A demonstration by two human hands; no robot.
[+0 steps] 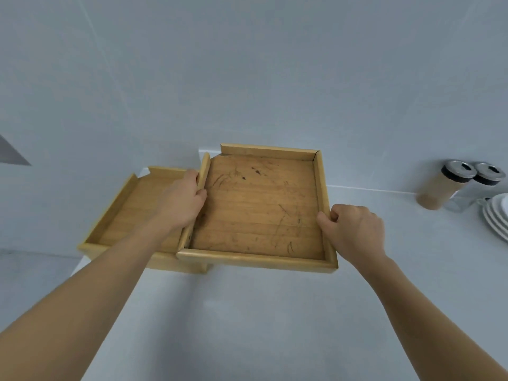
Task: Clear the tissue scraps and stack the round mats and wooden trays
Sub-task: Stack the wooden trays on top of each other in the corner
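White countertop (247,312) fills the near half of your head view, running back to a plain pale wall (247,64).

You have two wooden trays in front of you, both square with raised rims. The scratched tray (261,204) sits centre-right with its floor bare and marked with dark scuffs. Its left side overlaps the right part of the second tray (132,213), which lies lower and further left on the counter. Whether the two are touching where they cross, you cannot tell from this angle.

Both of your hands are on the scratched tray. Your left hand (181,202) is curled over its left rim, fingers wrapped on the outside and thumb on the inner face. Your right hand (354,229) is closed round the right rim near the front corner, knuckles up and thumb pressed against the rim.

Far right, against the wall, stand two clear jars with black collars and metal lids: the tan-filled jar (442,188) and the second jar (478,185) just beside it. Near them is a stack of white plates (494,218), cut by the frame edge, so its count is unclear.
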